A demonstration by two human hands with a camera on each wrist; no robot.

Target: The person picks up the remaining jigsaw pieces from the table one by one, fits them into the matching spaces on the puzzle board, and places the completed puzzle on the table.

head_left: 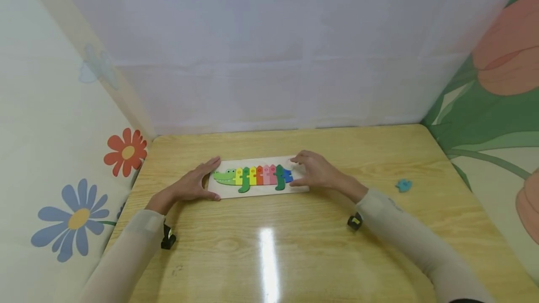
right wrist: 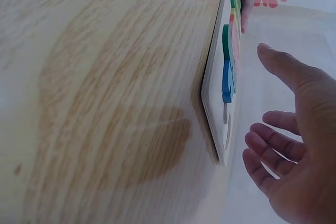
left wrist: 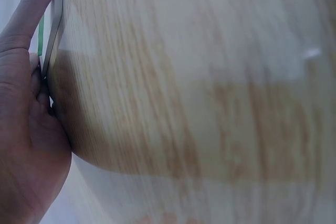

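A pale wooden puzzle board (head_left: 262, 191) lies on the table with a crocodile of coloured pieces in it: a green head (head_left: 225, 177), yellow, green, red and pink body pieces, and a blue piece (head_left: 288, 175) at the right. My left hand (head_left: 193, 183) grips the board's left end, thumb at the near edge and fingers at the far edge. Over the right end hovers my right hand (head_left: 317, 170), fingers loosely bent and holding nothing; in the right wrist view a gap separates it from the board. Beside the blue piece, an empty recess (right wrist: 228, 129) shows.
A small teal puzzle piece (head_left: 404, 185) lies apart on the right side of the wooden table (head_left: 219, 256). White cloth (head_left: 269, 83) stands behind the table, with flower-printed panels on both sides. Black wrist cameras (head_left: 355, 221) hang under the forearms.
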